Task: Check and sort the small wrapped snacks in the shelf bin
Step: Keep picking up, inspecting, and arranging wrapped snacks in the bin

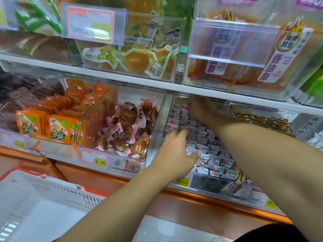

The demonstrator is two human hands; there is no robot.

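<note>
1. The small wrapped snacks (206,145), grey and pink packets, are seen in a clear shelf bin (161,123) on the lower shelf, between a bin of brown pink-wrapped sweets (125,126) and a bin of pale yellow-edged packets (262,121)

2. Much of the work appears to be done already: the packets are stood in close, orderly rows through the back and middle of the bin

3. Towards the front of the bin a few packets are seen lying flatter and at odd angles, some with an orange mark, so that stretch is judged to be still unsorted

4. The left hand (176,151) is laid on the packets at the near left of the bin, fingers spread and fairly straight; nothing is seen to be gripped by it

5. The right hand (199,105) is reached to the back of the bin under the upper shelf (122,76); it is blurred and in shadow, so whether a packet is held cannot be told

6. No packets are seen set aside outside the bin; a white basket (35,198) stands below at the left, and its contents cannot be made out
</note>
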